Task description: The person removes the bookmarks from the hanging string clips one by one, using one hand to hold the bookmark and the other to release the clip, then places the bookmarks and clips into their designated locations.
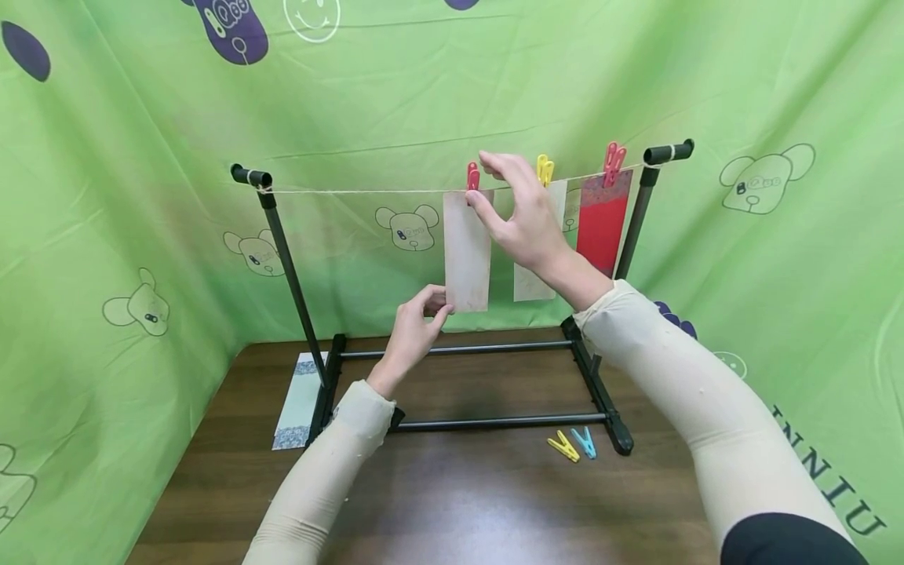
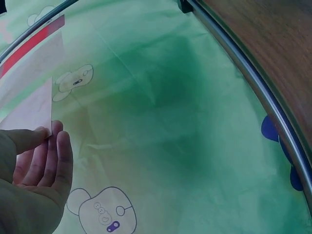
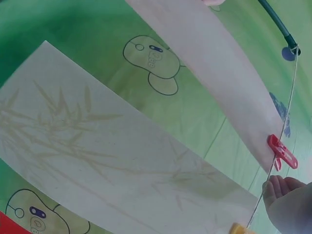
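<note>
A pale paper strip [image 1: 468,259] hangs from the string [image 1: 367,191], held at its top by a red clothespin [image 1: 473,176]. My left hand [image 1: 413,333] pinches the strip's lower left corner between thumb and fingers, as the left wrist view also shows at the paper's edge [image 2: 41,107]. Up by the string, my right hand [image 1: 526,216] has thumb and fingers spread apart and nothing between them. In the right wrist view that hand [image 3: 288,200] is beside the string, just off the red clothespin [image 3: 281,151].
Farther right hang a bamboo-patterned strip [image 1: 534,282] under a yellow clothespin [image 1: 544,169] and a red strip [image 1: 600,227] under red clothespins [image 1: 614,163]. The black stand [image 1: 289,267] carries the string. Yellow [image 1: 563,446] and blue [image 1: 585,442] clothespins and a light-blue strip [image 1: 299,400] lie on the table.
</note>
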### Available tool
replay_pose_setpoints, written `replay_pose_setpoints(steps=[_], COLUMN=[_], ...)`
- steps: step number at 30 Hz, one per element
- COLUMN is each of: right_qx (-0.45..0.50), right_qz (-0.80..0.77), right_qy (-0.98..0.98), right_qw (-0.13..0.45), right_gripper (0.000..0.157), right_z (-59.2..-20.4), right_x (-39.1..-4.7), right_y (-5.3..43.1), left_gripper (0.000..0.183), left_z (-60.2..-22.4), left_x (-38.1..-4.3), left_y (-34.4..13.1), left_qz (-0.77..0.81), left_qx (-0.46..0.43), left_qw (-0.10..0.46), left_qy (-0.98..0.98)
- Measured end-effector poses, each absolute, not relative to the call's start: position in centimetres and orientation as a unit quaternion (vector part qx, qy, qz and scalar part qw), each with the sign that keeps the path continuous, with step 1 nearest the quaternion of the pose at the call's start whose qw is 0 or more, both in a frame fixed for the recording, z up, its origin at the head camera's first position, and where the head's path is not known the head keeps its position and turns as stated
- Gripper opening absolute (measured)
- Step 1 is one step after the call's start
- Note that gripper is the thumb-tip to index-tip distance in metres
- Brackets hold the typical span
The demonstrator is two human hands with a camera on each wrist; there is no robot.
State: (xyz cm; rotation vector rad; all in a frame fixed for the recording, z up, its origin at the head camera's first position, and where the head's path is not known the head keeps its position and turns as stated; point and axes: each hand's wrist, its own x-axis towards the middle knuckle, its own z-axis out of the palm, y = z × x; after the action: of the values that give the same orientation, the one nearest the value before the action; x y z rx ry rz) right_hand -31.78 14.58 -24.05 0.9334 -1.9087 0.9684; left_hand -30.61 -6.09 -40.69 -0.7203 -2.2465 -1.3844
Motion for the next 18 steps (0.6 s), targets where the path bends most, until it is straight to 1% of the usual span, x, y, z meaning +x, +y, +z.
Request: replay_pose_setpoints(steps=[11,18], right_qx=[0.365,0.352], right_qz=[0.376,0.376], right_qy=[-0.766,-0.778], right_qw=[0.373,0.360], right_gripper=[0.050,0.045], right_z=[-23.57,-23.10], right_x=[-32.45,-32.70], right_y=[14.34,14.18], left_gripper=[0.019,0.018], left_z=[-40.62,-40.62], left_x=[-30.62,-30.65], left_y=[-5.95,-5.93], left_qz=[-0.497,-0.496], left_qx=[-0.262,-0.261], left_qw=[0.212,0.214], left_qy=[-0.799,-0.800])
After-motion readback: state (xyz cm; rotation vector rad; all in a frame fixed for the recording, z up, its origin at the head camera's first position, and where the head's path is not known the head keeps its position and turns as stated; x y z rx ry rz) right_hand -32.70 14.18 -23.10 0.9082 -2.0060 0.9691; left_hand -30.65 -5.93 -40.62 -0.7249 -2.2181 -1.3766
